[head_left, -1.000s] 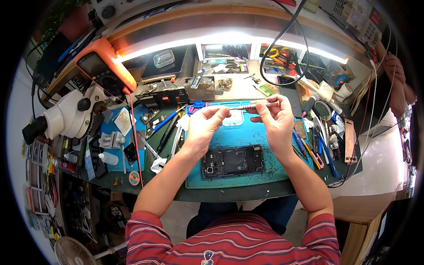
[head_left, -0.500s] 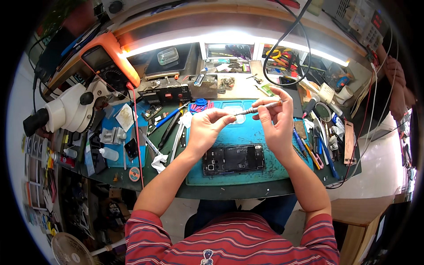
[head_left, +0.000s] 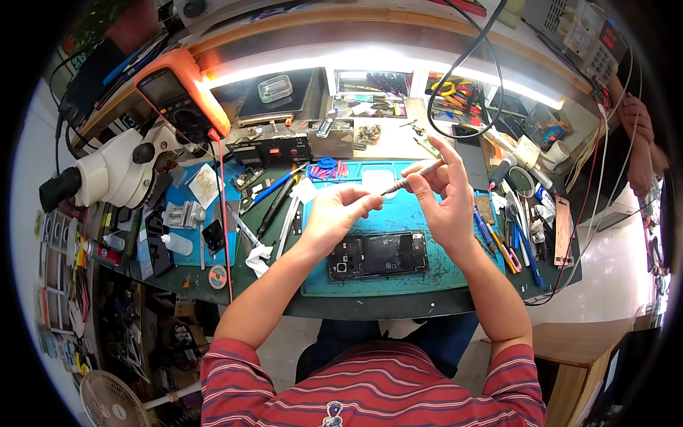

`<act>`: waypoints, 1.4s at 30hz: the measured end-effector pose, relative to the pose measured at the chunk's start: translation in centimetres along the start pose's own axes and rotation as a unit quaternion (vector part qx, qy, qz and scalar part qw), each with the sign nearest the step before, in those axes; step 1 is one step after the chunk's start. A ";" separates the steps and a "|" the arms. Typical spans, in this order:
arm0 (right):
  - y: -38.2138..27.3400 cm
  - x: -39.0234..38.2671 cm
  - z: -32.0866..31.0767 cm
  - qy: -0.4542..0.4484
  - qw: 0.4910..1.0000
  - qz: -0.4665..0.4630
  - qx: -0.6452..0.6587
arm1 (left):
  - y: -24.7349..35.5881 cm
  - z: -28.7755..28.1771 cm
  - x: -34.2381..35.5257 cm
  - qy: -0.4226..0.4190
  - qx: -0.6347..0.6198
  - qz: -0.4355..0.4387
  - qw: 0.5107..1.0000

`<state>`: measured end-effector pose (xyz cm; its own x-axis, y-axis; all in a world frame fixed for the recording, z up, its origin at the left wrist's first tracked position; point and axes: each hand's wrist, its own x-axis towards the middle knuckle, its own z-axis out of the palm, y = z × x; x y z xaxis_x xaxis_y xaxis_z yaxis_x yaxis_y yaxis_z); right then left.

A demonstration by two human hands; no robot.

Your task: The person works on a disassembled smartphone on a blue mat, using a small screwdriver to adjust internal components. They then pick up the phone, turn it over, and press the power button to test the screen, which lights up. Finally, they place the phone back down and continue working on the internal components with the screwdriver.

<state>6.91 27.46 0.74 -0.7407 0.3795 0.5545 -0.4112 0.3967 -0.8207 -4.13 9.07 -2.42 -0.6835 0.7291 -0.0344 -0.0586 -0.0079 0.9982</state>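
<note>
My right hand (head_left: 445,206) grips a slim precision screwdriver (head_left: 415,176), tilted with its tip down to the left. The tip meets the pinched thumb and forefinger of my left hand (head_left: 340,215). Whatever lies between those fingertips is too small to make out. Just below both hands, an opened black smartphone (head_left: 384,255) lies flat on a blue work mat (head_left: 455,281), its inner frame and camera end showing.
An orange multimeter (head_left: 186,96) and a white microscope (head_left: 110,169) stand on the left. Pens and tools (head_left: 523,238) crowd the right side. A black cable loop (head_left: 429,99) hangs over the back. Another person's arm (head_left: 638,142) shows at far right.
The screwdriver has swung slightly downward at its tip and my right fingers have shifted along it. My left fingertips have dropped a little. The smartphone has stayed in place.
</note>
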 end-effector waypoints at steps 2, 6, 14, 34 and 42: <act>-0.1 -0.1 0.1 -0.012 0.999 -0.005 -0.043 | 0.3 0.2 -0.9 0.002 -0.024 -0.026 0.999; -0.4 -0.7 0.5 -0.077 0.993 -0.043 -0.083 | -0.4 0.0 -3.1 0.027 0.015 0.058 0.998; -0.8 -2.1 1.9 -0.202 0.960 -0.132 -0.144 | -1.3 -2.4 -6.1 -0.036 0.310 0.177 0.933; -2.4 -1.5 2.2 -0.263 0.934 -0.127 -0.207 | -0.9 -2.9 -6.1 -0.014 0.375 0.179 0.909; -2.4 -1.4 3.0 -0.208 0.954 -0.146 -0.162 | -0.4 -2.8 -6.1 -0.005 0.383 0.170 0.908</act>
<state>7.32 23.48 1.58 -0.7940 -0.1242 0.5952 -0.4964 0.6975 -0.5168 -1.93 2.71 -2.72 -0.5600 0.7804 0.2783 0.6800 0.2411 0.6924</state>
